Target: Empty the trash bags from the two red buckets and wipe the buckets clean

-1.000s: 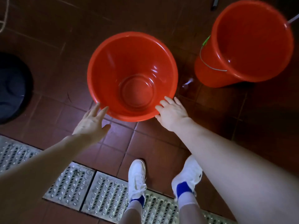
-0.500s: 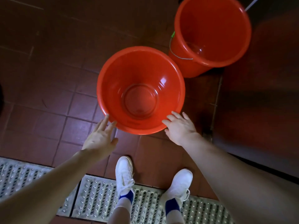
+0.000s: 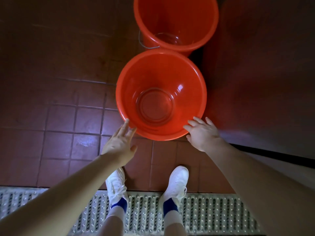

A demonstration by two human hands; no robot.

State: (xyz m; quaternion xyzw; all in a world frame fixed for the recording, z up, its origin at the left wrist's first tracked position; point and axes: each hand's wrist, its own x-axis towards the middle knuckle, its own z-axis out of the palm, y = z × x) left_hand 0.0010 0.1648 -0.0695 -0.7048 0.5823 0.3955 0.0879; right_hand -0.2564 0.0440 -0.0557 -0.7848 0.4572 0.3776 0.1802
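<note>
Two red buckets stand on a floor (image 3: 59,116) of dark red-brown tiles that fills most of the frame. A perforated metal grate (image 3: 213,215) runs the full width along the bottom edge. At the right a darker, red-lit surface rises beside the buckets; what it is cannot be told.

The far bucket (image 3: 170,17) sits at the top centre, cut off by the frame's upper edge, its bare glossy inner wall showing. The near bucket (image 3: 153,74) sits in the middle of the frame, just below the far one, upright, with its mouth open to the camera and the ringed base in plain sight. Its far rim overlaps the other's lower wall in the picture; whether they touch cannot be told.

Both bare forearms reach up from the lower corners. The left grip (image 3: 119,143) is wide, fingers straight, fingertips touching the lower left of the near bucket's rim. The right grip (image 3: 202,135) is wide too, fingers spread and loose just beside the lower right rim, holding nothing; contact is unclear.

White shoes (image 3: 178,181) with blue-banded socks (image 3: 119,204) stand at the grate's edge. A thin wire handle (image 3: 143,44) hangs at the far bucket's left side.
</note>
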